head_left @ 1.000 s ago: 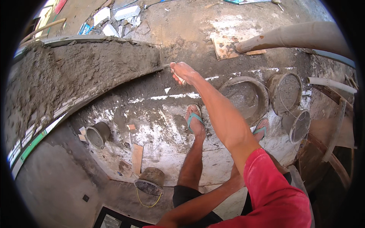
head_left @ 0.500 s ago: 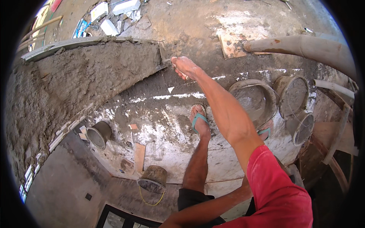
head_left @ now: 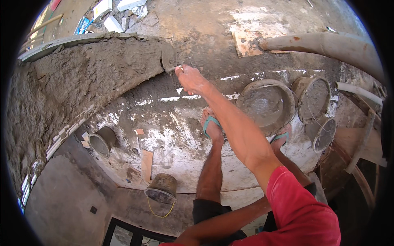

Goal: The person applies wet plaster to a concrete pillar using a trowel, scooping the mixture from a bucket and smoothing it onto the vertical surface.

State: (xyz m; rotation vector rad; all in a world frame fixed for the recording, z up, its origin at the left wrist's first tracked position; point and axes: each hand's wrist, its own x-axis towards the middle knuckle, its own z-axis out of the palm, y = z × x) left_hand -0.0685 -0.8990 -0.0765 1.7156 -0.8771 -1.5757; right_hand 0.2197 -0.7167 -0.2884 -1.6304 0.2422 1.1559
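Observation:
My right hand [head_left: 191, 80] reaches forward from the red sleeve, fingers closed round the handle of a trowel. The trowel's mortar-smeared blade [head_left: 167, 56] lies against the right end of a wall surface coated in wet grey mortar [head_left: 102, 67]. This coating looks rough and lumpy, with a straight edge strip [head_left: 78, 40] along its far side. My left forearm [head_left: 230, 217] crosses low in front of me, and its hand is hidden behind my right arm.
A wide mortar tub [head_left: 264, 107] stands right of my sandalled feet, beside two buckets [head_left: 314, 98] [head_left: 324, 133]. Another bucket [head_left: 102, 141] stands left, and one with a yellow handle [head_left: 162, 188] nearer. A thick pole [head_left: 320, 45] lies at right; rubble [head_left: 113, 24] lies far left.
My right hand and the trowel have shifted slightly left and nearer, the blade now overlapping the mortar's right end. The whole view has moved a little, showing more of my right foot.

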